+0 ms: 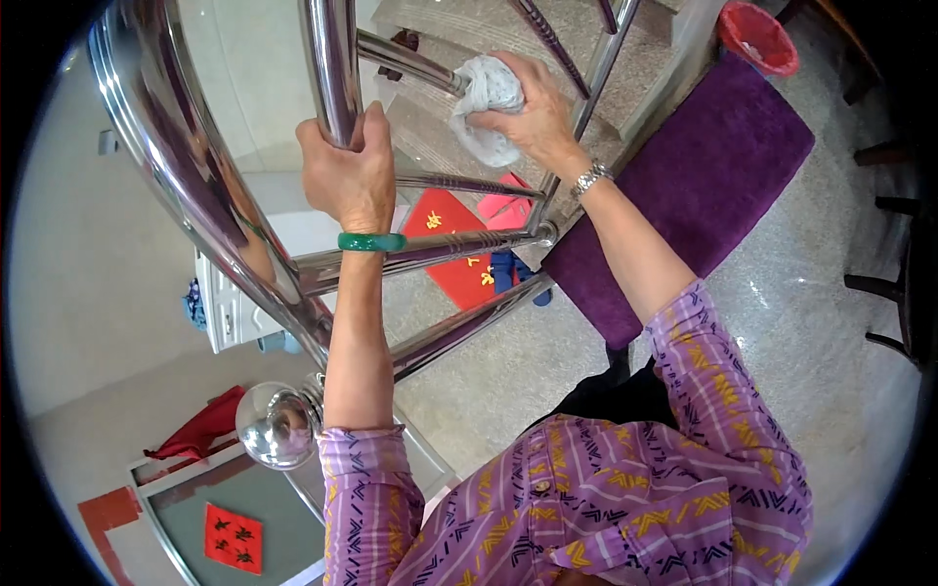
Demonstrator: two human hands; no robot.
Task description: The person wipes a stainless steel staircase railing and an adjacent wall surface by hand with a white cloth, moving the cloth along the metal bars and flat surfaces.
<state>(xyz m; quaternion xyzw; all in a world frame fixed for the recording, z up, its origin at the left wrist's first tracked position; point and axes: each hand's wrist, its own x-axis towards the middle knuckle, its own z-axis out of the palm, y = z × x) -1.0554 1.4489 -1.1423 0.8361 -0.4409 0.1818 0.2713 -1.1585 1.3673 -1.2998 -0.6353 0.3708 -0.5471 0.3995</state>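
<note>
My left hand (350,172) grips an upper metal rail (333,66) of a polished stair railing, its fingers and thumb around the tube; a green bangle is on that wrist. To the right, my right hand (538,117) holds a crumpled whitish cloth (489,99) against the end of a thin metal baluster (410,62). Part of the cloth hangs below the fingers. A metal watch band circles the right wrist. The broad, shiny handrail (176,161) curves down past my left arm to a metal ball (278,425).
Stone stairs (432,132) lie beyond the bars. A purple mat (681,190) covers floor at the right, near a red bin (758,40). Below the railing are a red mat (447,227), pink slippers (506,209) and blue slippers (503,272). Dark chair legs (879,286) stand far right.
</note>
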